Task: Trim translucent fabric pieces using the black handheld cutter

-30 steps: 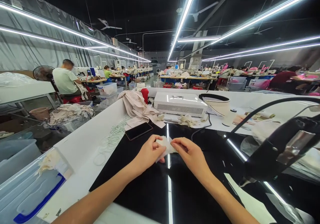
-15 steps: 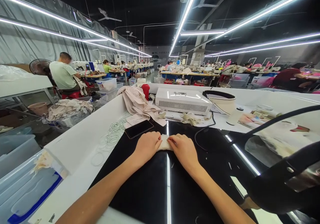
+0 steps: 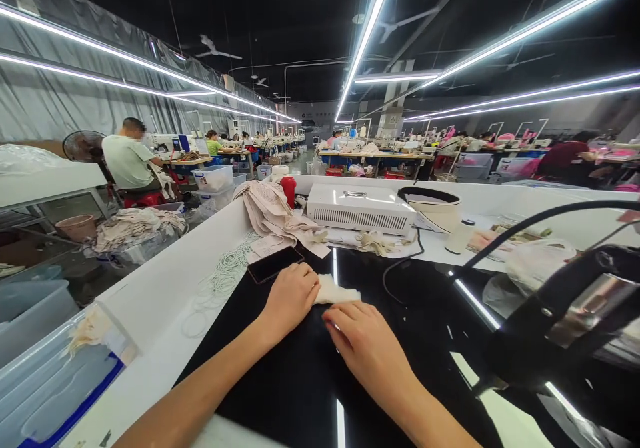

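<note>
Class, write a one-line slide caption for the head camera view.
Left hand presses a small white fabric piece onto the black worktable; right hand lies flat beside it.

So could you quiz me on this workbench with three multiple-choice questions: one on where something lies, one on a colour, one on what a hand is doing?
1. Where is the phone?
A. left of the left hand
B. on the white box
C. in the blue-edged bin

2. What colour is the bottle by the fabric pile?
A. green
B. red
C. yellow

3. What is the left hand doing?
A. pressing on the white cloth piece
B. holding the phone
C. raised in the air

Answers: 1 A, it lies beside that hand. 2 B, plainly red. 3 A, the hand rests on the cloth's edge; the right hand lies flat beside it.
</note>
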Demonstrator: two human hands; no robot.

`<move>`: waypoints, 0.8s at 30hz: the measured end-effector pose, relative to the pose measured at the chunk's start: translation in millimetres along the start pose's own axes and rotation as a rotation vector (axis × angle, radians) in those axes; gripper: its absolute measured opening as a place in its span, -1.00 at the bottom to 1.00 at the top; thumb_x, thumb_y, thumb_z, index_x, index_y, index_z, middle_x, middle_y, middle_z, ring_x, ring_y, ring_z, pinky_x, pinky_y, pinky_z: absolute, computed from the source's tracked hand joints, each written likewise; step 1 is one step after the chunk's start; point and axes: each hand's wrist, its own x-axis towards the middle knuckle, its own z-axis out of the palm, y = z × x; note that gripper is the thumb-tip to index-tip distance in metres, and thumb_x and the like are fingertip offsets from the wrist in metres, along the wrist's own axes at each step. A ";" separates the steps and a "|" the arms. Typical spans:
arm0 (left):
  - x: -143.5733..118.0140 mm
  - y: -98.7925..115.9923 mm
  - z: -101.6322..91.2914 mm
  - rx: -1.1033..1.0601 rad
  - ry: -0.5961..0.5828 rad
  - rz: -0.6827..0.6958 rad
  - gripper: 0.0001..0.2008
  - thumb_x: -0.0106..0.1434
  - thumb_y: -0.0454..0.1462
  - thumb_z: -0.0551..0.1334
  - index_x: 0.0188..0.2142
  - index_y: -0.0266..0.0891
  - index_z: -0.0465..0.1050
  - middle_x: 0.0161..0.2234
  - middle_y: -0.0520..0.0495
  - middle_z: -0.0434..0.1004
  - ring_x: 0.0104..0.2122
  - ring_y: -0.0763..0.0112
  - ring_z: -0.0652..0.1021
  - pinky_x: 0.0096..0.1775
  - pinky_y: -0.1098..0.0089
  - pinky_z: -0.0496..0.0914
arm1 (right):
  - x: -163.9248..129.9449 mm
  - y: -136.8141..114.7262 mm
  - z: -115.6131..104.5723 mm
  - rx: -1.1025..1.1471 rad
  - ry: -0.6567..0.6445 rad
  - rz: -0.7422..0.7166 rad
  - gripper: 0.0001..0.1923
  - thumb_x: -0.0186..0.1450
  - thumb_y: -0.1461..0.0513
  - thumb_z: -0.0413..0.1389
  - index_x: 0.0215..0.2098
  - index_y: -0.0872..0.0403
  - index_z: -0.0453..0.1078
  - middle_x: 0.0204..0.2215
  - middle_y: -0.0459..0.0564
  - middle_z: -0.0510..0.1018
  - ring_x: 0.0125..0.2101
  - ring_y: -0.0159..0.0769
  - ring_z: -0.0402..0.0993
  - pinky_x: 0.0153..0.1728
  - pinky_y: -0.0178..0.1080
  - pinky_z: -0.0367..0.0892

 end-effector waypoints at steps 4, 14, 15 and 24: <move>-8.4 10.7 0.2 -0.016 0.025 0.112 -0.87 0.59 -0.34 0.25 -0.10 -0.22 0.60 -0.09 -0.09 0.65 -0.05 0.18 0.63 0.03 0.17 0.54 | -32.0 -9.0 -14.5 0.055 -0.003 -0.054 -0.71 0.51 0.46 0.07 -0.15 0.00 0.53 -0.27 -0.09 0.74 -0.28 -0.18 0.72 -0.20 -0.14 0.54; -52.3 34.5 21.9 -0.167 0.032 0.430 -0.73 0.59 -0.41 0.14 0.04 -0.23 0.63 0.03 -0.15 0.73 0.00 0.20 0.72 0.07 0.17 0.68 | -125.6 -3.1 -106.5 -0.033 -0.055 0.148 -0.72 0.65 0.31 -0.01 0.06 -0.04 0.55 -0.18 -0.01 0.78 -0.23 -0.20 0.75 -0.16 -0.17 0.62; -57.4 34.2 23.8 -0.156 0.040 0.446 -0.70 0.59 -0.41 0.11 0.08 -0.26 0.63 0.06 -0.19 0.73 0.04 0.16 0.72 0.09 0.13 0.68 | -136.5 3.7 -117.9 -0.055 -0.044 0.178 -0.73 0.64 0.30 0.02 0.07 -0.06 0.55 -0.18 -0.02 0.78 -0.22 -0.19 0.76 -0.16 -0.17 0.64; -81.0 59.2 -1.8 -0.184 0.063 0.587 -0.67 0.61 -0.43 0.08 -0.08 -0.17 0.64 -0.16 -0.07 0.71 -0.22 0.33 0.71 -0.15 0.36 0.66 | -175.0 26.1 -151.1 -0.134 -0.055 0.330 -0.74 0.68 0.09 0.06 -0.02 -0.07 0.58 -0.24 -0.07 0.75 -0.30 -0.23 0.72 -0.29 -0.23 0.61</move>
